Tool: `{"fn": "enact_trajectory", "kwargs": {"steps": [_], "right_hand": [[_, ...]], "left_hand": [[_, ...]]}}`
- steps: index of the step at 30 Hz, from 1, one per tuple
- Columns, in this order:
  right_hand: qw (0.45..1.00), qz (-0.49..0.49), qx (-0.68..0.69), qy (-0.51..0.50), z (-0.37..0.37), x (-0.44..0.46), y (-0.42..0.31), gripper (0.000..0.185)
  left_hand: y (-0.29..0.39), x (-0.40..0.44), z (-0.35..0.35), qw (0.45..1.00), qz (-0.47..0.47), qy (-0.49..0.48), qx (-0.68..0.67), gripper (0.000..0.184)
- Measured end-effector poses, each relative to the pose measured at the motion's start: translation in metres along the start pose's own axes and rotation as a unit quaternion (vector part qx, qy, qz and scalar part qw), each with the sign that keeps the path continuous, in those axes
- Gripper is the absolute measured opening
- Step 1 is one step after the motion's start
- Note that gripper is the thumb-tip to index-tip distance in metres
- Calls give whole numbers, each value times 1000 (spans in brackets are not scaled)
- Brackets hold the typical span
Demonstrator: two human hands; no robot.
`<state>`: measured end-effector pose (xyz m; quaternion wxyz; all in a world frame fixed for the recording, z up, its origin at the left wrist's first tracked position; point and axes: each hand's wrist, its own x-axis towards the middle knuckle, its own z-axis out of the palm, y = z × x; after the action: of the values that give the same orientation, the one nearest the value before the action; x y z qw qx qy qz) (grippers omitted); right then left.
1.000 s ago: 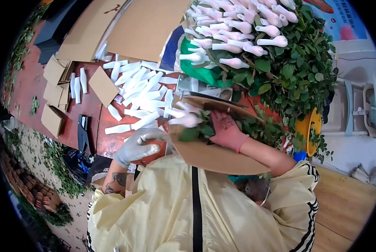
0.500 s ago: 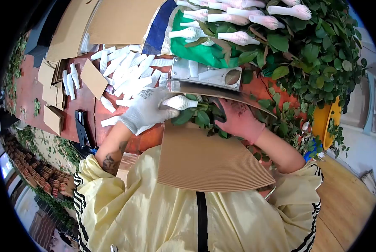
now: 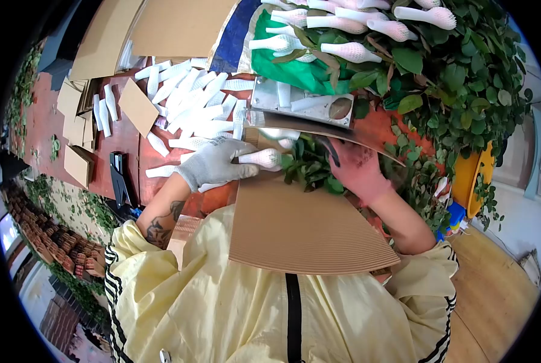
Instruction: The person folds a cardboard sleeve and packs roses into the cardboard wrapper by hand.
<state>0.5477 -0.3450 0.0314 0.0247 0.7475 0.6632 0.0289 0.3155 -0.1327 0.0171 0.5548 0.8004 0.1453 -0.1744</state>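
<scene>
Red tabletop [image 3: 46,115] lies beyond. Grey-gloved left hand [image 3: 219,162] pinches a white-netted pink bud [image 3: 262,159], maybe to steady it. Pink-gloved right hand [image 3: 361,169]: grip unclear.

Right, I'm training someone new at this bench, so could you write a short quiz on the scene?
1. What colour is the glove on the right hand? A) green B) pink C) blue
2. True or false: the black stapler lies on the red table.
3. Fill in: the ____ hand is at the narrow end of the mesh sleeve on a flower.

Key:
1. B, pink.
2. True.
3. Left: the left hand has its thumb and fingers at that end.
</scene>
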Motion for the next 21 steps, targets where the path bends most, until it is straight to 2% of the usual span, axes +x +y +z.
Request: {"fn": "enact_trajectory", "kwargs": {"steps": [3, 5, 6, 7, 9, 10, 11, 13, 14, 17, 19, 21], "right_hand": [[987, 5, 158, 0, -32, 10, 1, 44], [991, 17, 133, -19, -17, 9, 1, 44], [993, 30, 109, -39, -12, 7, 1, 45], [993, 29, 108, -39, -14, 7, 0, 45], [988, 8, 151, 35, -21, 10, -2, 44], [978, 11, 207, -11, -36, 11, -3, 45], [978, 10, 208, -12, -34, 4, -1, 45], [956, -14, 282, -75, -31, -11, 8, 48], [956, -14, 281, -76, -33, -15, 8, 48], [964, 15, 253, -86, -54, -17, 6, 50], [983, 30, 174, -60, -71, -11, 4, 50], [989, 40, 137, -43, -87, -7, 6, 48]], "left_hand": [[25, -10, -22, 997, -18, 28, 76, 41], [24, -18, -28, 993, -58, 99, 14, 40], [17, -16, -21, 989, -1, 145, -10, 38], [13, -12, -15, 989, -1, 146, -11, 38], [11, -3, -7, 976, 56, 159, -137, 37], [10, -5, 0, 973, 5, 118, -200, 35], [7, -4, 2, 972, 4, 119, -201, 35], [17, -2, 1, 992, 70, 106, 8, 33], [27, -4, -2, 998, -13, 59, -18, 33], [12, 9, 9, 993, 42, 96, 52, 33], [3, 16, 17, 983, 8, 165, 74, 29], [20, 21, 5, 984, -28, 116, 129, 28]]}}
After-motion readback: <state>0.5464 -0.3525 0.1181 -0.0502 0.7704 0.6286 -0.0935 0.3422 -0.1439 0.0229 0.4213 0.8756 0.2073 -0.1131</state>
